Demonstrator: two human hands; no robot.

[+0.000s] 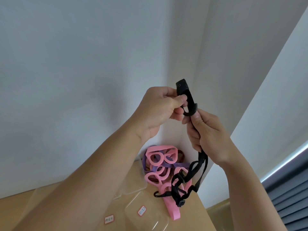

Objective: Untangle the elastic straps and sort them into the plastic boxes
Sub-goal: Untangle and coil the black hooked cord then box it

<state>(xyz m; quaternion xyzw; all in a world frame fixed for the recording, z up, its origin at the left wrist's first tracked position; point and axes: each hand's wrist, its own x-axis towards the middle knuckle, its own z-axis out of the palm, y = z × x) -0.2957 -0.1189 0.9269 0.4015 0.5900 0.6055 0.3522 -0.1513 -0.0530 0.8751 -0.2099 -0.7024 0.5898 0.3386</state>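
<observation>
I hold a black elastic strap [190, 100] raised in front of the wall. My left hand [160, 110] pinches its upper end near a black plastic piece. My right hand [208, 132] grips the strap just below, fingers curled round it. The rest of the black strap hangs down in tangled loops [188, 184] with a buckle at the bottom. On the wooden table [188, 219] lies a pile of pink straps [160, 157] mixed with purple ones [168, 165]. Clear plastic boxes [146, 219] with red-edged labels sit on the table in front of the pile.
The table stands in a white wall corner [176, 137]. Its right edge runs past the pile, with a dark slatted blind [290, 197] at the far right. A second label [109, 219] shows near the bottom edge. My left forearm covers part of the boxes.
</observation>
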